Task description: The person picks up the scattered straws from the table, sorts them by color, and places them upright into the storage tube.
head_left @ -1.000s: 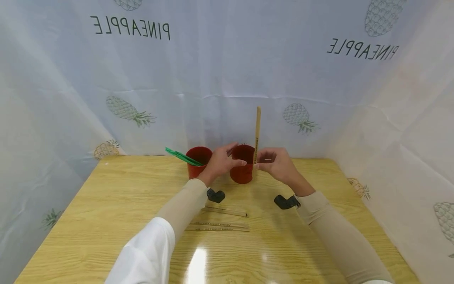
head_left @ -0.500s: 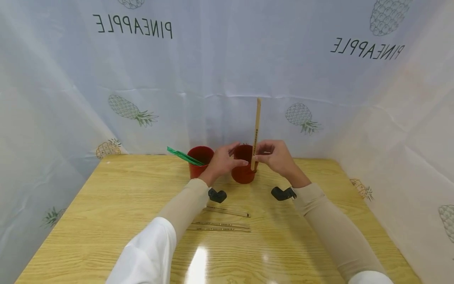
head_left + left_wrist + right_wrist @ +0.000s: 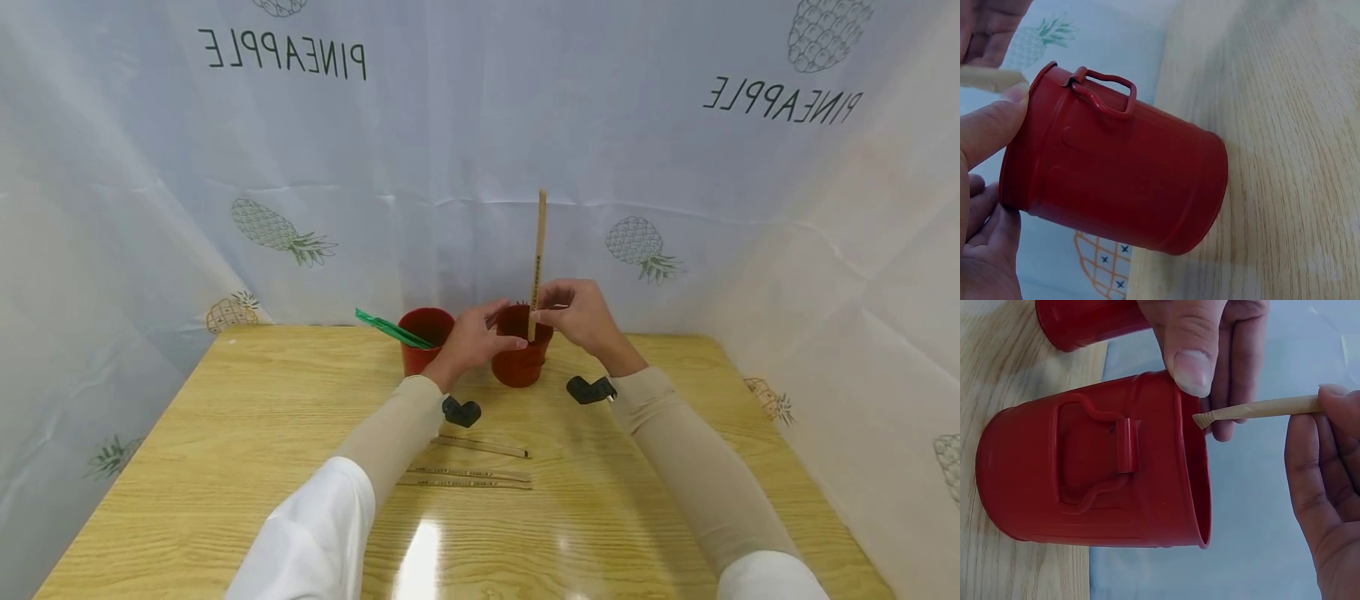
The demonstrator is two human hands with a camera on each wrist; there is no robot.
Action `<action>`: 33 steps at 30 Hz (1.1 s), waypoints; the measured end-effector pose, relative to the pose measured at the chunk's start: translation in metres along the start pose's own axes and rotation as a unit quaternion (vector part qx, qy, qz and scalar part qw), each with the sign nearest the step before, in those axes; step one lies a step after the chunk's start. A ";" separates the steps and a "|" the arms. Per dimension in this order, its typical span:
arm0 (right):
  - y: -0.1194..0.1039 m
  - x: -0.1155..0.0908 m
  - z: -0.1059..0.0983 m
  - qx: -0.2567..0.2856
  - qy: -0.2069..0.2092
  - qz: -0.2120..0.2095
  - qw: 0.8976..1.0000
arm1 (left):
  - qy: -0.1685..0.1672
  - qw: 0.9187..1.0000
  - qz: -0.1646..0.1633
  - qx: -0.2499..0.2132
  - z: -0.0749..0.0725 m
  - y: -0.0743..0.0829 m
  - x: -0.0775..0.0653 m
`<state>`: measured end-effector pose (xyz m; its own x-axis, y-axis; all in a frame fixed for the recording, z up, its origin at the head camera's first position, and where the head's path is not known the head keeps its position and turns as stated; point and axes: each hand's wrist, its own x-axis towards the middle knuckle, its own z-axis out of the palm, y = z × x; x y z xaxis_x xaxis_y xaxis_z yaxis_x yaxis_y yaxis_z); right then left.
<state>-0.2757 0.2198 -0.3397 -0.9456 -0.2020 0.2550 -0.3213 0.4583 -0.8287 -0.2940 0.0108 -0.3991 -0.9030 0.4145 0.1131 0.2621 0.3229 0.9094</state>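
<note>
In the head view, a red metal bucket (image 3: 517,367) with a folding wire handle stands upright near the back of the table. My left hand (image 3: 475,340) grips its rim, thumb on the near side and fingers at the far side. My right hand (image 3: 581,317) pinches a slim wooden stick (image 3: 539,242) with dark printed lettering, held nearly upright over the bucket. Up close in the right wrist view, the stick's flared, ridged tip (image 3: 1204,419) is right at the bucket's mouth. The left wrist view shows the bucket's side and handle (image 3: 1110,94).
A second red bucket (image 3: 414,360) stands just left, with green strips (image 3: 386,327) leaning out of it. Several similar wooden sticks (image 3: 480,447) lie on the wooden table (image 3: 247,433) in front, partly behind my left forearm. A pineapple-print curtain (image 3: 450,125) hangs behind.
My right hand has lifted the stick and shifted it left, from beside the bucket to over its mouth. The left hand keeps its hold on the rim.
</note>
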 end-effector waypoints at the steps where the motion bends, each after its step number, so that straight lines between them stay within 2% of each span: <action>1: 0.001 0.002 0.001 -0.004 0.001 0.001 1.000 | 0.000 1.000 0.001 -0.001 0.000 0.000 0.000; 9: 0.006 0.016 0.009 -0.019 0.000 0.002 1.000 | -0.006 1.000 0.008 0.000 0.001 0.003 0.000; 17: 0.019 0.024 0.023 -0.075 -0.019 -0.018 0.997 | -0.006 1.000 0.026 -0.001 0.001 0.000 0.002; 26: 0.026 0.021 0.035 -0.139 -0.046 -0.033 0.989 | 0.000 0.999 0.041 0.016 0.000 -0.002 0.004; 33: 0.029 0.018 0.033 -0.136 -0.066 -0.054 0.987 | 0.003 0.999 0.044 0.002 -0.001 -0.001 0.002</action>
<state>-0.3007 0.2008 -0.3757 -0.8962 -0.3648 0.2525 -0.4384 0.6404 -0.6307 -0.2967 0.0106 -0.3991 -0.8789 0.4357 0.1944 0.3413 0.2893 0.8944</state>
